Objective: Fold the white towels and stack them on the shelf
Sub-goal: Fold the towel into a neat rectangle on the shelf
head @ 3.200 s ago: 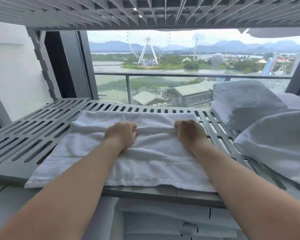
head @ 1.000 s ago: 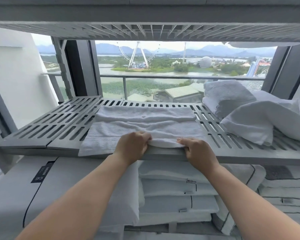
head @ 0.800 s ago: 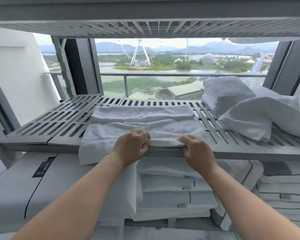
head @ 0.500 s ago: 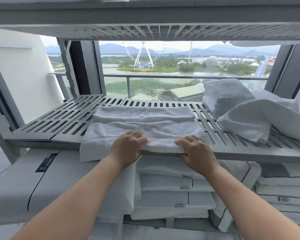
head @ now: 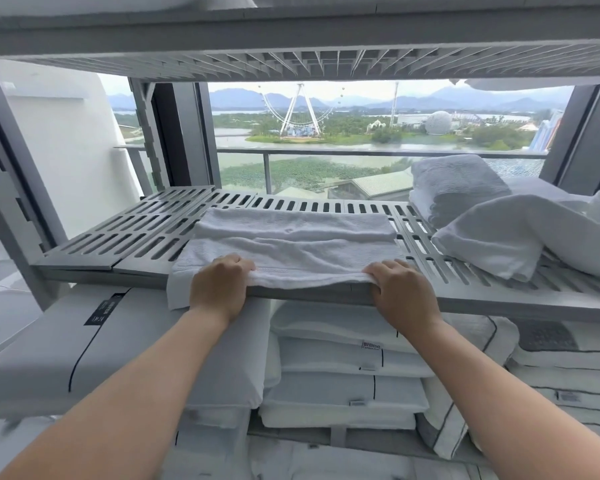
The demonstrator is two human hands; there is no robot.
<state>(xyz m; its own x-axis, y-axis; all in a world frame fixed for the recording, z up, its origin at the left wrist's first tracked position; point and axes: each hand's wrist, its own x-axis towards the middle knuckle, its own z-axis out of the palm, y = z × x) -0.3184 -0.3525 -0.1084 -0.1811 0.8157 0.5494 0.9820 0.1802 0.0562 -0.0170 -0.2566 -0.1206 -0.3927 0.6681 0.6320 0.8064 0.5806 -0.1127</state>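
A white towel [head: 291,251] lies partly folded on the grey slatted shelf [head: 125,237], its far edge doubled over and its left corner hanging off the shelf's front edge. My left hand [head: 219,289] grips the towel's near edge at the shelf front, fingers curled over it. My right hand [head: 399,292] holds the same edge further right, fingers curled onto the cloth. A pile of other white towels [head: 492,223] sits at the right end of the shelf.
Another slatted shelf [head: 291,39] hangs close overhead. White pillows [head: 343,375] are stacked below the shelf. A grey upright post [head: 18,188] stands on the left. A window and balcony rail lie behind the shelf.
The towel went from flat to folded and drawn to the shelf's front edge. In the last second both hands slid apart along the near edge, the right one furthest.
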